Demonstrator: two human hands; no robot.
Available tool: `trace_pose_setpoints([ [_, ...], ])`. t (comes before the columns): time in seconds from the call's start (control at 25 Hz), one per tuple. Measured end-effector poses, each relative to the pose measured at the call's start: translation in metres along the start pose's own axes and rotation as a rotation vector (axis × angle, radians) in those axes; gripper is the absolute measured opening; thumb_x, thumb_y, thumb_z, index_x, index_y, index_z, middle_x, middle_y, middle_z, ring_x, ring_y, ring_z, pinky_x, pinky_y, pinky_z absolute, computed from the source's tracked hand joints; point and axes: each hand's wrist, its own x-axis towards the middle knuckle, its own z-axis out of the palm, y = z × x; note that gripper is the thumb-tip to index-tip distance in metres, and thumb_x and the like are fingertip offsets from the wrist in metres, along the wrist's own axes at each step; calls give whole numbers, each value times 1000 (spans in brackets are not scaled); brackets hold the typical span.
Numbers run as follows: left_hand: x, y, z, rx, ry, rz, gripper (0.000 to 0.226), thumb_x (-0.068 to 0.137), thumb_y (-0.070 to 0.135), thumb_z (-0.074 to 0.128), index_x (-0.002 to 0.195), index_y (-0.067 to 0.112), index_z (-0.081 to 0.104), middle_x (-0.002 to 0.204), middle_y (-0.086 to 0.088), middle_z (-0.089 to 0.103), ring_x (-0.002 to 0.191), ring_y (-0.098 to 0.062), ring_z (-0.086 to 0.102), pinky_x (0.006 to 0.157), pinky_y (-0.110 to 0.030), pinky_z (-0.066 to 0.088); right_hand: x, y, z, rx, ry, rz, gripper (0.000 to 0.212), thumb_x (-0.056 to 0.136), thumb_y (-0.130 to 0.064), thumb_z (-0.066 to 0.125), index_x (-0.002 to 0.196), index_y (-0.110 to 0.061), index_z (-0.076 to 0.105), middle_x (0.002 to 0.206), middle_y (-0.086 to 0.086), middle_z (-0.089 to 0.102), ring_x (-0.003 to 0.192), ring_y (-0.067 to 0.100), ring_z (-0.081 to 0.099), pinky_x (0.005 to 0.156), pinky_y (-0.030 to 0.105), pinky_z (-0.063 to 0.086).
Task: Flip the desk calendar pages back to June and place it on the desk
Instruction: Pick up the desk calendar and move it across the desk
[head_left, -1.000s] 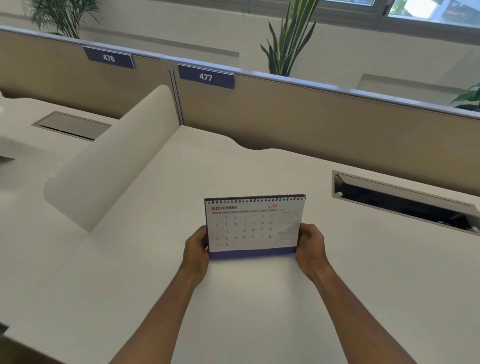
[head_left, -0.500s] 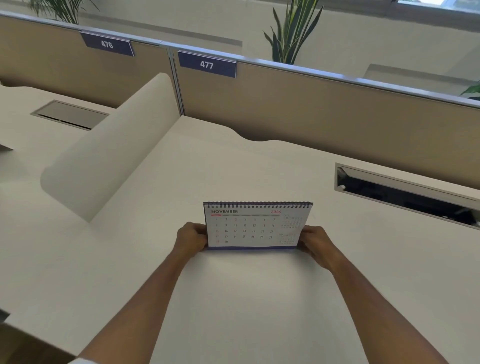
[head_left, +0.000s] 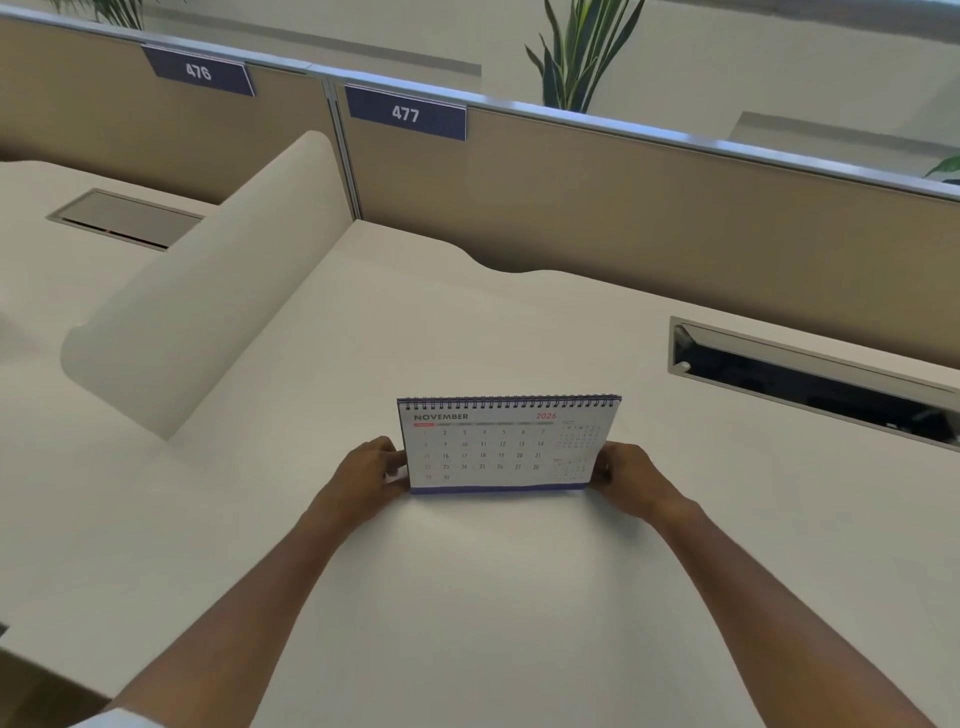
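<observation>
A spiral-bound desk calendar (head_left: 501, 447) stands upright near the middle of the white desk (head_left: 467, 597), its front page reading NOVEMBER 2026 above a blue bottom strip. My left hand (head_left: 366, 480) grips its lower left edge. My right hand (head_left: 631, 480) grips its lower right edge. Its base looks level with the desk surface; whether it rests there I cannot tell.
A tan partition (head_left: 623, 208) with number plates 476 (head_left: 200, 73) and 477 (head_left: 405, 113) runs along the back. A rounded white divider (head_left: 208, 291) rises on the left. An open cable slot (head_left: 810, 379) lies at the right, a closed one (head_left: 127, 218) at the far left.
Both hands carried the calendar a little away from me and lower, and the page now looks more foreshortened. The page shown stayed on November.
</observation>
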Motion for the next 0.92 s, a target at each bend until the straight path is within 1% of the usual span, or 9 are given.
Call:
trace_pose_setpoints([
  [0.08,0,1,-1,3,-5,-24,30,86,36,76,109,16,80,96,-12,62,84,-27,59,78,-37,49,16,24,12,1,-21,9,35,84,-35,65,102,-5,73,103,15,76,95,34,72,88,51,58],
  [0.16,-1,4,-7,-3,-55,-51,38,85,40,77,117,21,78,104,-11,64,89,-28,63,82,-37,52,9,12,7,10,-15,9,34,87,-34,68,107,-7,76,105,16,75,99,34,72,90,49,58],
  [0.24,1,7,-15,-23,-111,-67,41,81,39,83,117,19,77,105,-10,66,88,-27,66,79,-29,52,-1,0,0,-15,1,0,30,89,-30,71,109,-9,77,106,15,76,99,32,72,92,45,58],
  [0.32,5,7,-22,-11,-146,-59,42,80,35,85,115,15,75,103,-12,68,87,-28,66,72,-18,45,-2,-2,-5,-15,-1,-2,29,88,-29,74,107,-9,78,104,15,77,97,32,73,91,47,58],
  [0.4,7,6,-24,3,-165,-70,42,80,31,86,115,13,74,103,-13,70,85,-27,64,70,-15,42,0,-3,-9,-46,-17,2,30,86,-30,75,104,-6,78,102,17,77,95,37,73,89,49,58],
  [0.52,12,3,-23,2,-172,-83,41,77,33,86,112,12,78,104,-12,72,87,-28,66,80,-31,54,3,-10,-14,-87,-43,8,26,86,-26,76,104,-8,80,100,14,79,92,36,72,86,44,58],
  [0.6,15,0,-22,2,-200,-81,43,75,37,87,111,14,79,104,-10,74,87,-28,67,84,-39,56,5,-12,-16,-118,-69,13,25,86,-27,76,102,-8,79,98,15,79,90,36,71,83,42,58],
  [0.72,19,-3,-22,18,-211,-66,44,73,39,86,112,18,80,103,-9,75,86,-28,68,83,-43,57,7,-16,-20,-139,-109,34,27,85,-28,76,103,-9,78,97,13,78,92,35,71,83,40,58],
  [0.92,20,-2,-19,-3,-216,-66,42,72,37,84,110,19,81,101,-13,77,87,-32,70,82,-46,59,6,-21,-18,-148,-123,51,28,88,-26,72,111,-11,75,105,11,77,96,31,68,82,33,53],
])
